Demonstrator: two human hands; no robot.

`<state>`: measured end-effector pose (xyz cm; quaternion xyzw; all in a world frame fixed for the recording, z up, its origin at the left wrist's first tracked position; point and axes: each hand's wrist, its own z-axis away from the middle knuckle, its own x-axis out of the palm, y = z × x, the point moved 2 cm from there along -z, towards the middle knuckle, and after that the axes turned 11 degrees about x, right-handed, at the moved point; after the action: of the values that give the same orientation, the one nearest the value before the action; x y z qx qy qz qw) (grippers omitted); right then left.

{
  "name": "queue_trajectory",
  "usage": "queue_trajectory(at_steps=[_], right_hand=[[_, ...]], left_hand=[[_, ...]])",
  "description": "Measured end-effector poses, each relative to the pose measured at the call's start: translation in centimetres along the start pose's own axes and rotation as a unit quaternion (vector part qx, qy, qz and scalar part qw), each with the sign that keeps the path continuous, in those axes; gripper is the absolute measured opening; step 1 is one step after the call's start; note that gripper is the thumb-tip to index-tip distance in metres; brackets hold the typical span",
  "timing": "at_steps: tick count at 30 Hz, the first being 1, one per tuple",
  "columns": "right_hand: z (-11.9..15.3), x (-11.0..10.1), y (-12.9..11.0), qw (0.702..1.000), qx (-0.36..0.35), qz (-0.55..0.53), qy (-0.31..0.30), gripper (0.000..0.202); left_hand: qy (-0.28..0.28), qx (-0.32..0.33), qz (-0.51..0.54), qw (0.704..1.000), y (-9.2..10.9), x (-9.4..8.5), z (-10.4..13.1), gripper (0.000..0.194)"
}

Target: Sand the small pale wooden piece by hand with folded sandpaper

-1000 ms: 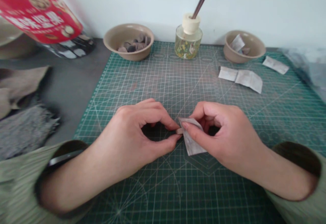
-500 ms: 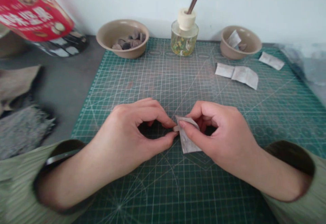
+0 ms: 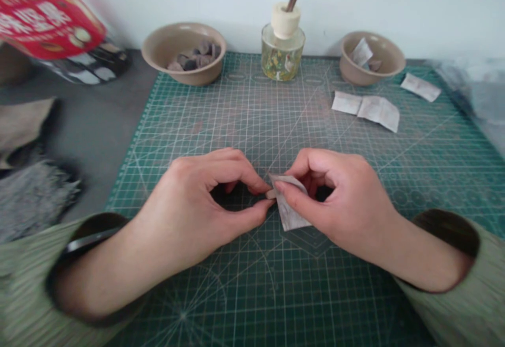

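Above the green cutting mat (image 3: 236,126), my left hand (image 3: 213,194) pinches a small pale piece (image 3: 270,194) between thumb and fingertips. My right hand (image 3: 335,194) grips a grey, paper-like piece (image 3: 290,213) between thumb and fingers; it hangs down with its lower corner free. The small piece meets the left edge of the grey one, and whether the two are joined cannot be seen. Both hands are close together, fingertips nearly touching.
Behind stand a bowl of dark lumps (image 3: 193,76), a glass bottle with sticks (image 3: 283,55) and a smaller bowl (image 3: 365,76) holding scraps. Grey strips (image 3: 366,109) lie at the right. Fabric pieces (image 3: 35,200) and a red package (image 3: 51,21) are on the left.
The whole view has shifted slightly, so the bowls, bottle and hands appear a little higher. Both hands keep the same grips.
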<state>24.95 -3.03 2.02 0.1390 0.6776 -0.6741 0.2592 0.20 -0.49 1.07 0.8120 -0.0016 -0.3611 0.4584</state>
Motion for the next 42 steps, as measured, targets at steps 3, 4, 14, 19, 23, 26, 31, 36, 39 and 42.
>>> queue_trajectory(at_steps=[3, 4, 14, 19, 23, 26, 31, 36, 39, 42], right_hand=[[-0.03, -0.02, 0.08, 1.0, 0.002, 0.006, 0.007, 0.028], [-0.04, -0.05, 0.08, 1.0, -0.003, 0.008, 0.012, 0.027], [0.18, -0.31, 0.08, 1.0, -0.012, 0.018, 0.011, 0.026], [0.06, -0.18, 0.05, 1.0, -0.008, 0.019, 0.023, 0.027], [0.0, -0.05, -0.04, 1.0, -0.014, 0.017, 0.005, 0.026], [0.02, -0.08, -0.08, 0.999, -0.014, 0.026, 0.019, 0.025], [0.16, -0.08, -0.14, 0.999, -0.027, 0.022, 0.002, 0.025], [0.08, -0.18, -0.17, 0.999, -0.04, 0.033, 0.014, 0.024], [0.06, -0.23, -0.15, 0.998, -0.042, 0.035, 0.008, 0.025], [0.13, -0.35, -0.14, 0.998, -0.045, 0.046, 0.02, 0.025]], left_hand=[[0.0, 0.0, -0.002, 1.0, -0.04, 0.1, -0.04, 0.006], [0.001, -0.001, -0.002, 1.0, -0.08, 0.14, -0.04, 0.006], [-0.001, -0.008, 0.005, 1.0, -0.06, 0.06, -0.04, 0.006], [-0.004, -0.01, 0.008, 1.0, -0.09, 0.08, -0.01, 0.006], [-0.002, -0.007, 0.01, 1.0, -0.04, 0.05, -0.05, 0.008], [0.001, -0.008, 0.008, 1.0, 0.11, 0.01, -0.14, 0.008], [0.004, -0.009, 0.014, 1.0, 0.17, 0.06, -0.26, 0.009], [0.002, -0.005, 0.008, 1.0, 0.0, 0.2, -0.13, 0.01], [0.002, -0.005, 0.016, 1.0, -0.01, 0.19, -0.06, 0.011], [0.002, -0.007, 0.02, 1.0, 0.0, 0.1, -0.05, 0.01]])
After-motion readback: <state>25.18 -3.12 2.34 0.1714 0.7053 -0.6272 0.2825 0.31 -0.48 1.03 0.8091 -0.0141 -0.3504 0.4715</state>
